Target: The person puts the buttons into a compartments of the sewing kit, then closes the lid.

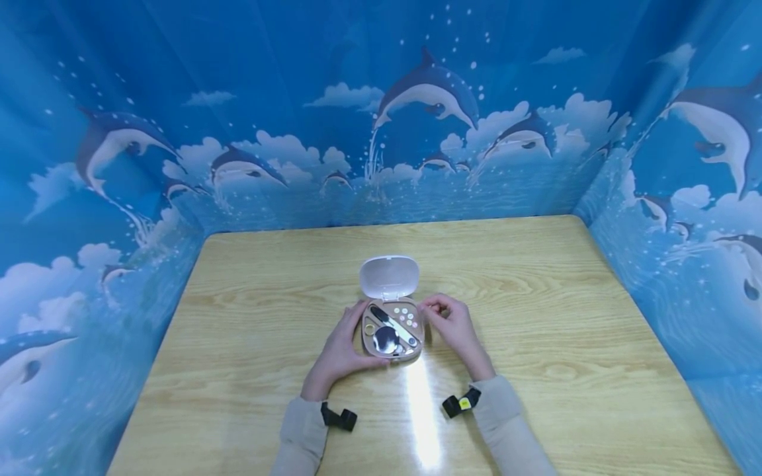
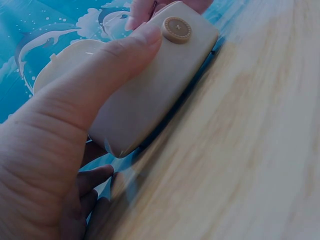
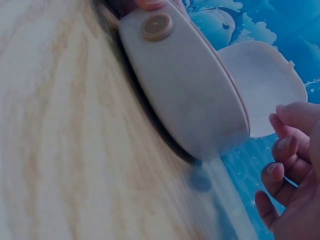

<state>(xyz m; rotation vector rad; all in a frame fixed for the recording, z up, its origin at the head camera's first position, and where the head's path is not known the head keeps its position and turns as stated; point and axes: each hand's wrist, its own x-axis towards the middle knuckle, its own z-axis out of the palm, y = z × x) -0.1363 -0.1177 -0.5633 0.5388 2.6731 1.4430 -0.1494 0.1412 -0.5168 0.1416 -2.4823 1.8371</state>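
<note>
A small beige case (image 1: 421,345) stands on the table with its white lid (image 1: 389,277) raised at the back. Several pale buttons (image 1: 404,311) lie in its upper right compartment. A long dark-and-white tool (image 1: 393,324) crosses it diagonally, beside a dark shiny disc (image 1: 385,340) and a small gold ring (image 1: 370,329). My left hand (image 1: 344,344) grips the case from the left, thumb along the front near a round brown button-shaped knob (image 2: 177,30). At the case's right edge is my right hand (image 1: 450,322), thumb and index tips close together; I cannot tell whether they pinch something tiny.
The wood-grain table (image 1: 268,284) extends around the case, with a bright reflection in front of it. Blue dolphin-print curtains (image 1: 286,99) hang behind the table and at both sides. Black wrist straps (image 1: 339,418) sit at both sleeve cuffs.
</note>
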